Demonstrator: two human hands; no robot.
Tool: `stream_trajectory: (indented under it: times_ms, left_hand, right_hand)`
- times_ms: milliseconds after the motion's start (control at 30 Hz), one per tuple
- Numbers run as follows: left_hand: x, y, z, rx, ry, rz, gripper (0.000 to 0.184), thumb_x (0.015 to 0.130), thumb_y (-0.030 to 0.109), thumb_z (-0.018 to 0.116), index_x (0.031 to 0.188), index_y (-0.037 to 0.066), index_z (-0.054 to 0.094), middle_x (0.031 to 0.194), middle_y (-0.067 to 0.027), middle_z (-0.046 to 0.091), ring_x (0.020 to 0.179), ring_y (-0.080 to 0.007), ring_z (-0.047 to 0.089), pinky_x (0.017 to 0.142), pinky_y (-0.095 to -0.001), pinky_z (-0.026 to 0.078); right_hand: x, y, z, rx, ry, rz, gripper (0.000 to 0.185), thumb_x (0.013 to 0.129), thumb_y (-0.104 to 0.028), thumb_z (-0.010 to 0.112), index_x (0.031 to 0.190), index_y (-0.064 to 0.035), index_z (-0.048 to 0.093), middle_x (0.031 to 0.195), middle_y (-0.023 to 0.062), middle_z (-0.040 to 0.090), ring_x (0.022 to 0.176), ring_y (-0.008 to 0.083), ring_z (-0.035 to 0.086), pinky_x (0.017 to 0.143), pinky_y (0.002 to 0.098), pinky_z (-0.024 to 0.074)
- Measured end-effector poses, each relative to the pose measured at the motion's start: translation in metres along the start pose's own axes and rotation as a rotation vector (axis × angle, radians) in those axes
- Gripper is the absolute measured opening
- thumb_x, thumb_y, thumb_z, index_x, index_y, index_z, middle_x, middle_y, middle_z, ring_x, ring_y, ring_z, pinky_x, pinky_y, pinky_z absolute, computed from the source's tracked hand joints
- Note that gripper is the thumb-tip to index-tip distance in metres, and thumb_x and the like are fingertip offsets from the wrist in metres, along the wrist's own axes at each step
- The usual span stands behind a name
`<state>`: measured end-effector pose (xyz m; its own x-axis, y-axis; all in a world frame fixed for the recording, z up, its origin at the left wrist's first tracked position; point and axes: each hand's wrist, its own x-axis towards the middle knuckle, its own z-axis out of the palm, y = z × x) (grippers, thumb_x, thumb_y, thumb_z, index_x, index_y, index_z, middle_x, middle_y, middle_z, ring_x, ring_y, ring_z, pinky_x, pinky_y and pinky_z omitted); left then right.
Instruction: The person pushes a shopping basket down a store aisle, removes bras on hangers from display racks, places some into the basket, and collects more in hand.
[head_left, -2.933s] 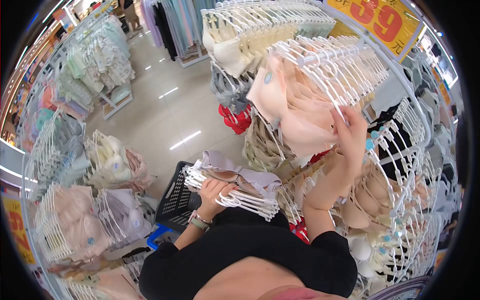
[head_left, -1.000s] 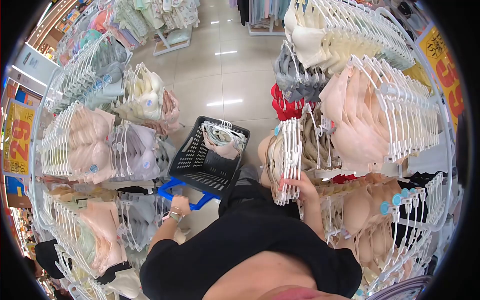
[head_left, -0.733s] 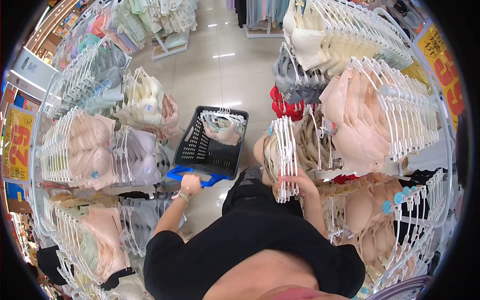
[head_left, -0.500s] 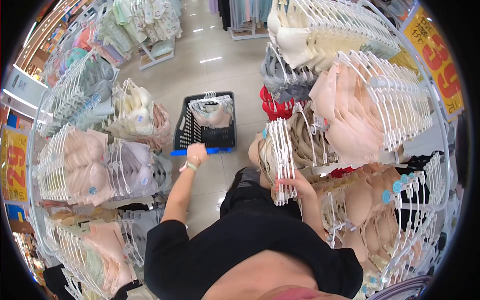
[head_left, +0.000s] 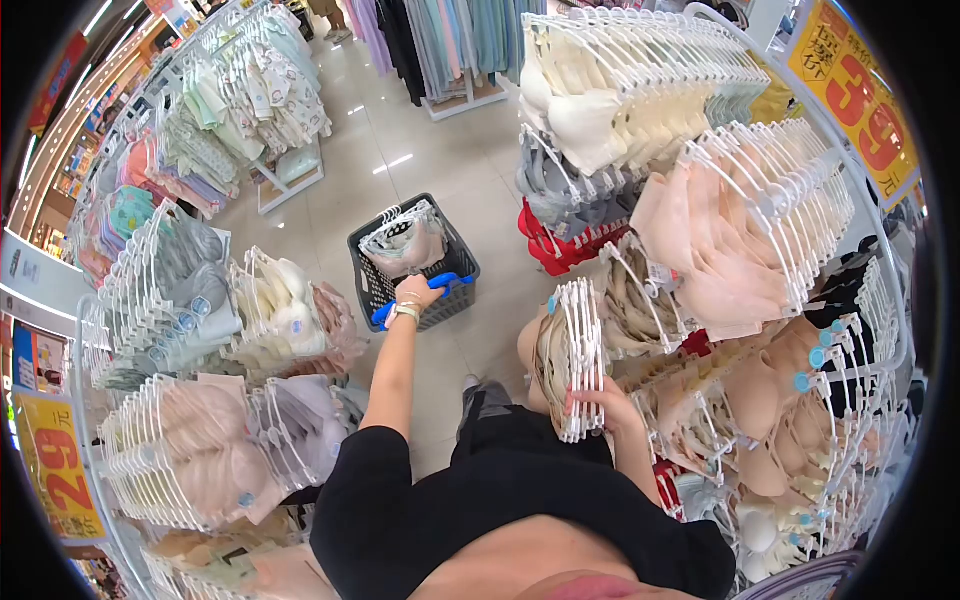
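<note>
My left hand (head_left: 418, 292) is closed around the blue handle (head_left: 453, 283) of a dark grey shopping basket (head_left: 463, 304) on the floor ahead of me. Several bras on white hangers (head_left: 408, 245) lie inside it. At my right side, my right hand (head_left: 604, 404) grips a bunch of beige bras on white hangers (head_left: 566, 350). The hangers are bundled together, and the bras hang to their left. Close beside this bunch, more beige bras (head_left: 640, 305) hang on the right rack.
Racks of bras line both sides, with pale pink bras (head_left: 715, 230) on the right and lilac bras (head_left: 300, 425) on the left. Yellow price signs (head_left: 858, 95) hang at the outer edges. Further ahead stand a rack of children's clothes (head_left: 250, 100) and a garment stand (head_left: 465, 105).
The basket has turned in view, its handle now slanting up to the right. The left racks sit lower in the picture. Both hands keep their holds.
</note>
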<state>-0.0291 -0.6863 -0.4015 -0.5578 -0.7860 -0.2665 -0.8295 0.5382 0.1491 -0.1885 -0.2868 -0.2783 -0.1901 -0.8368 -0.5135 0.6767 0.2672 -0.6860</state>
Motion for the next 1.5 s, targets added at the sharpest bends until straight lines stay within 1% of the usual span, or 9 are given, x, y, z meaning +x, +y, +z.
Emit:
stream_trajectory:
  times_ms: [100, 200, 367, 567, 767, 1167, 1200, 1367, 1500]
  left_hand:
    - [-0.014, -0.003, 0.014, -0.037, 0.015, -0.018, 0.064, 0.065, 0.065, 0.056, 0.077, 0.004, 0.068, 0.078, -0.0192, 0.064, 0.074, -0.0329, 0.063, 0.067, -0.0391, 0.051]
    - [-0.04, 0.004, 0.024, -0.061, -0.092, 0.01, 0.068, 0.066, 0.068, 0.054, 0.08, 0.002, 0.068, 0.079, -0.0194, 0.064, 0.076, -0.0335, 0.063, 0.068, -0.0403, 0.051]
    - [-0.099, 0.017, 0.035, -0.056, -0.189, 0.122, 0.056, 0.07, 0.058, 0.06, 0.077, 0.002, 0.067, 0.08, -0.0175, 0.065, 0.074, -0.0298, 0.065, 0.066, -0.038, 0.052]
    - [-0.147, 0.017, 0.053, -0.133, -0.326, 0.245, 0.037, 0.073, 0.04, 0.06, 0.075, 0.004, 0.067, 0.075, -0.0192, 0.064, 0.072, -0.0339, 0.064, 0.066, -0.0414, 0.052]
    - [-0.11, -0.002, 0.033, -0.08, -0.196, 0.379, 0.039, 0.074, 0.041, 0.057, 0.074, 0.004, 0.067, 0.075, -0.0195, 0.063, 0.07, -0.0333, 0.063, 0.065, -0.0411, 0.052]
    - [0.109, -0.069, -0.023, 0.068, -0.042, 0.336, 0.038, 0.069, 0.042, 0.062, 0.082, 0.006, 0.067, 0.086, -0.0171, 0.064, 0.081, -0.0302, 0.063, 0.072, -0.0402, 0.051]
    - [0.121, -0.071, -0.027, 0.043, -0.075, 0.314, 0.04, 0.069, 0.042, 0.06, 0.077, 0.003, 0.066, 0.082, -0.0178, 0.064, 0.08, -0.033, 0.062, 0.072, -0.0415, 0.05]
    - [0.138, -0.082, -0.036, 0.156, -0.198, 0.297, 0.035, 0.07, 0.036, 0.063, 0.089, 0.006, 0.065, 0.093, -0.0191, 0.062, 0.089, -0.0316, 0.06, 0.078, -0.041, 0.049]
    - [0.117, -0.121, -0.045, 0.21, -0.25, 0.387, 0.028, 0.07, 0.033, 0.062, 0.08, 0.007, 0.067, 0.083, -0.0181, 0.064, 0.082, -0.0316, 0.062, 0.074, -0.0401, 0.05]
  right_hand:
    - [0.017, 0.006, 0.023, 0.034, 0.034, 0.009, 0.021, 0.073, -0.003, 0.061, 0.092, 0.0037, 0.054, 0.073, 0.012, 0.061, 0.065, 0.022, 0.062, 0.061, 0.0325, 0.0523]
    - [0.031, 0.009, 0.042, 0.057, 0.083, 0.004, 0.023, 0.073, -0.003, 0.061, 0.093, 0.004, 0.054, 0.074, 0.0117, 0.061, 0.065, 0.0214, 0.062, 0.06, 0.0316, 0.0519]
    - [0.048, 0.009, 0.071, 0.107, 0.129, -0.028, 0.022, 0.073, -0.004, 0.06, 0.093, 0.0032, 0.054, 0.072, 0.0113, 0.061, 0.063, 0.0212, 0.062, 0.058, 0.031, 0.0515]
    - [0.06, 0.012, 0.091, 0.159, 0.2, -0.071, 0.021, 0.073, -0.004, 0.061, 0.092, 0.0022, 0.053, 0.071, 0.0106, 0.06, 0.062, 0.0209, 0.062, 0.057, 0.0311, 0.0513]
    - [0.078, 0.016, 0.101, 0.089, 0.216, -0.064, 0.019, 0.073, -0.006, 0.061, 0.09, 0.002, 0.055, 0.071, 0.0103, 0.06, 0.063, 0.0207, 0.061, 0.059, 0.0317, 0.0515]
    - [0.082, 0.026, 0.127, 0.18, 0.18, -0.134, 0.018, 0.075, -0.007, 0.061, 0.091, 0.0022, 0.055, 0.074, 0.0107, 0.061, 0.065, 0.0206, 0.062, 0.06, 0.0317, 0.0527]
    - [0.082, 0.025, 0.126, 0.189, 0.177, -0.133, 0.019, 0.075, -0.007, 0.061, 0.091, 0.0021, 0.055, 0.074, 0.0107, 0.061, 0.065, 0.0206, 0.062, 0.06, 0.0315, 0.0524]
    - [0.084, 0.007, 0.115, 0.177, 0.194, -0.15, 0.019, 0.075, -0.007, 0.061, 0.091, 0.0018, 0.055, 0.073, 0.0109, 0.061, 0.064, 0.0212, 0.062, 0.059, 0.0314, 0.0514]
    - [0.109, -0.014, 0.086, 0.154, 0.166, -0.115, 0.02, 0.075, -0.006, 0.06, 0.092, 0.0022, 0.055, 0.072, 0.0113, 0.06, 0.065, 0.021, 0.062, 0.06, 0.0319, 0.0513]
